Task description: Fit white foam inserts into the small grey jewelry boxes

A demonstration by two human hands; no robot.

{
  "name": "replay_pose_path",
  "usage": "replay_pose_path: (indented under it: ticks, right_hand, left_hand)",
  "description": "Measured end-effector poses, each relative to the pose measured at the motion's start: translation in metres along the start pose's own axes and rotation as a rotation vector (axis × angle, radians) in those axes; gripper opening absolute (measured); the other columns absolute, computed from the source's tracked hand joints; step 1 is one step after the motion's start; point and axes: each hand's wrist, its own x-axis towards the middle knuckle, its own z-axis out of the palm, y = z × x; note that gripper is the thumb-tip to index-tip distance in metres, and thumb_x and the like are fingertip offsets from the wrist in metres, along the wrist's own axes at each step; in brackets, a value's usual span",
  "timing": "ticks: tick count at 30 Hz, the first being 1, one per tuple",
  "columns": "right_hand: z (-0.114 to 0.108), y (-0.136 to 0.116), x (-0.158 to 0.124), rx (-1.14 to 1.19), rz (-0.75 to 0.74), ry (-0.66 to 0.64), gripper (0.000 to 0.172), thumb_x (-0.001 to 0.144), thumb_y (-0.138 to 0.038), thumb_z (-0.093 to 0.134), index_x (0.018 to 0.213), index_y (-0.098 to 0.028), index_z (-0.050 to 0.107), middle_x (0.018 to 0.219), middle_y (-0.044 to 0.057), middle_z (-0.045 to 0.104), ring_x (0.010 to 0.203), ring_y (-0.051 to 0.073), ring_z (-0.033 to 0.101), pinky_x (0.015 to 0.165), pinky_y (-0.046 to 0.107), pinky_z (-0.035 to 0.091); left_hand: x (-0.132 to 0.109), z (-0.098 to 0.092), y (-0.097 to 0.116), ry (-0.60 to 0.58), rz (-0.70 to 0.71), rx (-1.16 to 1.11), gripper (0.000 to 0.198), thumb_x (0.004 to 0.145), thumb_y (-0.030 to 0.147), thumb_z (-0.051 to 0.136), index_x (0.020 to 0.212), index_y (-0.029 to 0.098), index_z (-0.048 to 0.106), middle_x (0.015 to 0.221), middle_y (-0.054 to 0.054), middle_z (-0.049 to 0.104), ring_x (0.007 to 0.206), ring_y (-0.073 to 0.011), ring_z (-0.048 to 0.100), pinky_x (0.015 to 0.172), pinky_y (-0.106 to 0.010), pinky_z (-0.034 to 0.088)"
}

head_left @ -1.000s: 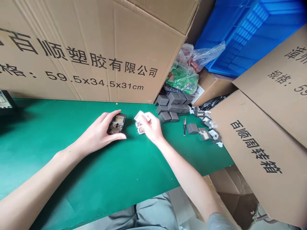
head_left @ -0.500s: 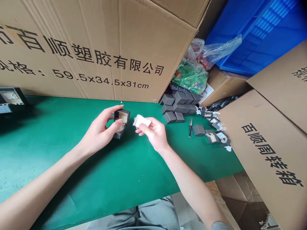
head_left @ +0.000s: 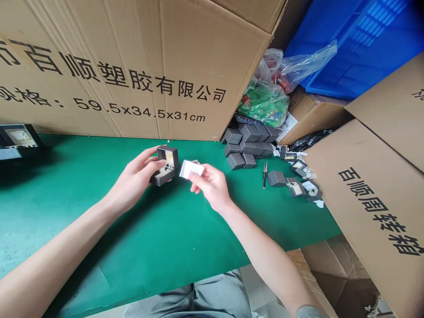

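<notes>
The hands work close together just above the green table (head_left: 69,185), nearer its far edge than its front edge. The left hand (head_left: 135,179) grasps an open dark-grey ring box (head_left: 166,155), its fingers curled around the base, the lid standing up and the pale insert turned toward the person. The right hand (head_left: 212,185) pinches a small white card (head_left: 191,168) between thumb and fingers, holding it just beside the box without touching it. Something small and dark sits in the insert, though I can't make out exactly what it is.

Toward the right of the table, a stack of closed grey boxes (head_left: 238,148) lies near a pair of tweezers (head_left: 264,174) and a loose row of open boxes (head_left: 296,187). A large cardboard carton (head_left: 115,70) looms over the far edge.

The box is tilted and held in one hand, so a slip could tip the small piece out or let the lid fall shut. The thin card is held only at one end; too hard a pinch could crease it, and too light a one could let it fall to the table.
</notes>
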Motion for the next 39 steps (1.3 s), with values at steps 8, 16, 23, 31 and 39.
replay_pose_path:
  ticks: [8,16,23,31,39]
  right_hand:
    - [-0.003,0.009,0.006,0.006,-0.153,0.181,0.03,0.08,-0.04,0.08,0.097,-0.018,0.07,0.091,0.005,0.076,0.079,0.016,0.072,0.069,0.027,0.06]
    - [-0.006,0.009,0.003,-0.389,-0.455,0.271,0.016,0.093,-0.032,0.065,0.099,-0.019,0.071,0.093,0.005,0.076,0.08,0.016,0.071,0.069,0.026,0.06]
    - [-0.002,0.011,-0.001,-0.797,-0.919,0.136,0.021,0.096,-0.013,0.053,0.102,-0.021,0.072,0.097,0.006,0.077,0.091,0.016,0.073,0.082,0.028,0.062]
    - [-0.002,0.018,0.001,-0.998,-0.857,0.057,0.025,0.099,-0.012,0.05,0.105,-0.021,0.073,0.107,0.005,0.078,0.1,0.015,0.074,0.095,0.027,0.061]
    - [-0.002,0.022,-0.001,-1.122,-0.711,0.011,0.025,0.099,-0.016,0.051,0.109,-0.023,0.073,0.111,0.004,0.076,0.097,0.014,0.073,0.087,0.022,0.06]
  left_hand:
    - [0.003,-0.001,-0.001,-0.181,-0.078,-0.226,0.064,0.09,0.029,0.064,0.152,0.031,0.048,0.135,-0.005,0.067,0.117,-0.024,0.065,0.1,-0.036,0.054]
    - [0.005,-0.006,-0.014,-0.153,0.056,0.013,0.093,0.077,0.035,0.082,0.157,0.045,0.037,0.154,-0.003,0.053,0.132,-0.0298,0.058,0.113,-0.044,0.047]
    - [0.002,0.0,-0.015,-0.146,0.213,0.19,0.101,0.073,0.049,0.086,0.159,0.036,0.036,0.153,-0.009,0.055,0.141,-0.0354,0.05,0.115,-0.05,0.044]
    - [0.002,0.003,-0.028,-0.27,0.283,0.199,0.09,0.08,0.043,0.082,0.158,0.033,0.037,0.156,-0.008,0.052,0.136,-0.0338,0.055,0.107,-0.044,0.054]
    - [0.0,0.006,-0.027,-0.292,0.255,0.241,0.092,0.081,0.046,0.08,0.159,0.03,0.036,0.153,-0.01,0.054,0.133,-0.0334,0.058,0.108,-0.045,0.053]
